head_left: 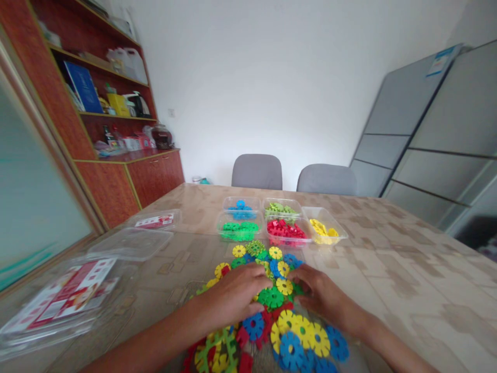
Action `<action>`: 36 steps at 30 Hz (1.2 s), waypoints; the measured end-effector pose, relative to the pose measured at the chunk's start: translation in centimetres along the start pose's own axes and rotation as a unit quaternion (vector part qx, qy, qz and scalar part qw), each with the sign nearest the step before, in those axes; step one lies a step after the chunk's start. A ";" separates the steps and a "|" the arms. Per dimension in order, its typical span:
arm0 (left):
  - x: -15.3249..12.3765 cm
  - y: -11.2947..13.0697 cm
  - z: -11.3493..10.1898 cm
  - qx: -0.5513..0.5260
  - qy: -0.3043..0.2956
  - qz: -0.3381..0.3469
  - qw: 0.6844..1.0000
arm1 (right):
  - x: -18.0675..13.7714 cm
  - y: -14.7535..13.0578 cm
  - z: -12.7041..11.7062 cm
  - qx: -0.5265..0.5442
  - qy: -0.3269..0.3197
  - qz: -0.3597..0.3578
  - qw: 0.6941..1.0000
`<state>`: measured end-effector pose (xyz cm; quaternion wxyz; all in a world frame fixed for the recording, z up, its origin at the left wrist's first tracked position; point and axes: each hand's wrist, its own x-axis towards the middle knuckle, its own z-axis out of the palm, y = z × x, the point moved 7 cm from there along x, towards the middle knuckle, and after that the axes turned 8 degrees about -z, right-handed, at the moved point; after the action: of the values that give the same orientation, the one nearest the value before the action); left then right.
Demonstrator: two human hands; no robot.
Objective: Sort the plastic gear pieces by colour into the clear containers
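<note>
A heap of flat toothed plastic discs (277, 316) in yellow, green, blue and red lies on the table in front of me. My left hand (236, 297) rests palm down on the heap's left side, fingers curled over the pieces. My right hand (321, 293) lies on the right side, fingertips pressed together at a green disc (271, 297) between both hands. Beyond the heap stand clear tubs holding sorted discs: blue (241, 207), light green (280, 208), dark green (238, 228), red (286, 230) and yellow (324, 229).
Clear tub lids and boxes with red-and-white labels (128, 242) lie on the left of the beige table (407, 269). Two grey chairs (257, 171) stand at the far edge. A wooden shelf unit (116, 103) fills the left wall; grey panels (438, 140) lean at the right.
</note>
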<state>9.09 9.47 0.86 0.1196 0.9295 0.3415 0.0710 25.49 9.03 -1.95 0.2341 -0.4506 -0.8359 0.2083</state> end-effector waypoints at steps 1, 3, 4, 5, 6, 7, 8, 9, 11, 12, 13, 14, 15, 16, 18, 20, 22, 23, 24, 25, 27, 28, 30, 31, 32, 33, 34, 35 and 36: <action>0.0 0.1 0.0 0.004 -0.001 0.001 1.000 | 0.0 -0.2 -0.3 -0.005 0.001 -0.004 1.000; -0.1 0.1 0.0 0.010 0.000 0.002 1.000 | -0.2 -0.7 -1.0 -0.028 0.000 0.000 1.000; -0.2 0.1 0.0 0.011 0.002 0.001 1.000 | -0.3 -1.0 -1.3 -0.040 -0.009 0.009 0.999; -0.2 0.1 0.0 0.011 0.002 0.002 1.000 | -0.5 -1.3 -1.4 -0.047 -0.026 0.022 0.998; -0.3 0.2 0.1 0.009 0.001 0.003 1.000 | -0.8 -1.5 -1.2 -0.044 -0.049 0.033 0.997; -0.3 0.2 0.1 0.006 0.001 0.006 1.000 | -1.0 -1.8 -1.0 -0.038 -0.073 0.041 0.996; -0.3 0.3 0.2 0.003 0.002 0.008 1.000 | -1.3 -1.9 -0.6 -0.031 -0.092 0.045 0.994; -0.3 0.4 0.2 -0.002 0.002 0.009 1.000 | -1.5 -2.1 -0.2 -0.028 -0.102 0.047 0.993; -0.3 0.7 0.2 -0.014 0.007 0.011 1.000 | -1.6 -2.0 0.5 -0.020 -0.095 0.052 0.994; -0.3 0.9 0.1 -0.022 0.009 0.012 1.000 | -1.6 -1.8 0.8 -0.007 -0.085 0.057 0.995; -0.4 1.1 0.1 -0.030 0.009 0.014 0.999 | -1.5 -1.6 1.2 0.020 -0.080 0.063 0.995; -0.4 1.4 0.1 -0.038 0.006 0.014 0.999 | -1.5 -1.5 1.6 0.059 -0.078 0.068 0.993; -0.4 1.6 0.1 -0.046 0.002 0.015 0.999 | -1.4 -1.4 2.0 0.104 -0.080 0.071 0.989; -0.5 1.9 0.2 -0.052 -0.004 0.017 0.998 | -1.2 -1.3 2.2 0.147 -0.083 0.071 0.983; -0.6 2.5 0.5 -0.061 -0.020 0.025 0.998 | -1.1 -1.4 2.1 0.211 -0.088 0.064 0.971; -0.7 2.9 0.8 -0.063 -0.026 0.032 0.997 | -1.0 -1.5 1.1 0.235 -0.080 0.050 0.967; -0.7 3.2 1.2 -0.060 -0.027 0.033 0.997 | -1.0 -1.6 -0.1 0.245 -0.080 0.043 0.965; -0.7 3.2 1.4 -0.060 -0.028 0.031 0.997 | -1.2 -1.7 -0.7 0.246 -0.089 0.041 0.964; -0.8 3.3 1.6 -0.061 -0.030 0.030 0.997 | -1.3 -1.9 -1.1 0.242 -0.105 0.039 0.964; -0.8 3.3 1.7 -0.064 -0.032 0.027 0.997 | -1.5 -2.1 -1.5 0.235 -0.127 0.038 0.963; -0.9 3.2 2.0 -0.074 -0.033 0.021 0.996 | -2.0 -2.4 -1.7 0.209 -0.174 0.038 0.962; -0.9 3.2 2.0 -0.079 -0.033 0.018 0.996 | -2.3 -2.4 -1.8 0.192 -0.191 0.045 0.962; -1.0 3.1 2.2 -0.089 -0.036 0.015 0.995 | -2.7 -2.1 -1.6 0.153 -0.208 0.067 0.964; -1.1 3.0 2.3 -0.093 -0.038 0.015 0.995 | -2.8 -1.9 -1.5 0.131 -0.210 0.078 0.966; -1.1 3.0 2.3 -0.098 -0.039 0.015 0.994 | -2.9 -1.6 -1.4 0.105 -0.208 0.087 0.968; -1.1 2.9 2.4 -0.102 -0.040 0.013 0.994 | -3.0 -1.3 -1.3 0.076 -0.205 0.096 0.971; -1.1 2.8 2.4 -0.106 -0.040 0.012 0.994 | -3.0 -1.0 -1.3 0.050 -0.202 0.101 0.973; -1.1 2.7 2.4 -0.109 -0.041 0.009 0.993 | -3.1 -0.9 -1.2 0.031 -0.200 0.102 0.974; -1.1 2.7 2.4 -0.114 -0.041 0.005 0.993 | -3.0 -0.8 -1.1 0.020 -0.199 0.100 0.975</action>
<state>10.42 6.36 -0.81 0.2383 0.9137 0.3214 0.0716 27.10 6.19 -1.20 0.0501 -0.4764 -0.8123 0.3327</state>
